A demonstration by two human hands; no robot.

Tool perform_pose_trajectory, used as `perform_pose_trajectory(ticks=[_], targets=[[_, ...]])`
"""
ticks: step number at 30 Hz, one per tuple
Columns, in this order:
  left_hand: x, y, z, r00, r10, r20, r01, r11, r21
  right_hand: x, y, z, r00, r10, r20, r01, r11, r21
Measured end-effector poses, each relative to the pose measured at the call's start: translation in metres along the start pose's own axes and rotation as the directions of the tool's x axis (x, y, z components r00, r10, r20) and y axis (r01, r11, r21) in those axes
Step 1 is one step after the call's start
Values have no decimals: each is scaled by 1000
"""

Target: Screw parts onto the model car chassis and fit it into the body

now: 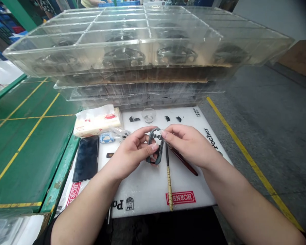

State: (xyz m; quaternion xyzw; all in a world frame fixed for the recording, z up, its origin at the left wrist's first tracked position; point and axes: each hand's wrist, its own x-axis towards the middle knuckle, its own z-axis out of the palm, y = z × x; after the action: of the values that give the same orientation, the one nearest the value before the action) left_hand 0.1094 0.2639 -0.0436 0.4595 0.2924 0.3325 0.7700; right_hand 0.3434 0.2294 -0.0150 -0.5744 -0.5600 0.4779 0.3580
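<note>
Over the white foam sheet (142,190), my left hand (136,148) grips a dark grey model car body shell (151,160) with open cut-outs, thumb on its side and fingers behind. At the shell's upper right edge, my right hand (183,137) pinches with thumb and forefinger; whether a small part sits between them is hidden. A thin tool with a wrapped yellowish handle (169,183) lies on the sheet below the shell. Partly under my right hand is a slim dark red tool (186,162), its upper end covered.
Small black parts (134,119) lie beside a clear little cup (149,116). A tissue pack (98,124), a blue-and-white item (107,137) and a phone (86,159) are at the left. Stacked clear compartment trays (148,51) holding dark car shells rise behind. A green table (20,136) adjoins.
</note>
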Motion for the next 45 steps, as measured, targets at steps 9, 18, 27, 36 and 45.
perform_pose_trajectory(ticks=[9,18,27,36,45], targets=[[0,-3,-2,997,45,67,-43,998,-37,1,3,1,998,26,58,-36,985,167],[-1,-4,-3,998,26,58,-25,1000,-14,0,0,1,997,31,68,-42,987,155],[-1,-1,-1,999,-21,34,23,998,-62,1,-1,3,997,25,74,-38,983,180],[-1,12,-6,995,-92,49,102,959,-266,9,9,6,997,-72,30,68,988,139],[-2,11,-5,995,-87,57,99,954,-282,5,7,11,991,-120,59,104,968,227]])
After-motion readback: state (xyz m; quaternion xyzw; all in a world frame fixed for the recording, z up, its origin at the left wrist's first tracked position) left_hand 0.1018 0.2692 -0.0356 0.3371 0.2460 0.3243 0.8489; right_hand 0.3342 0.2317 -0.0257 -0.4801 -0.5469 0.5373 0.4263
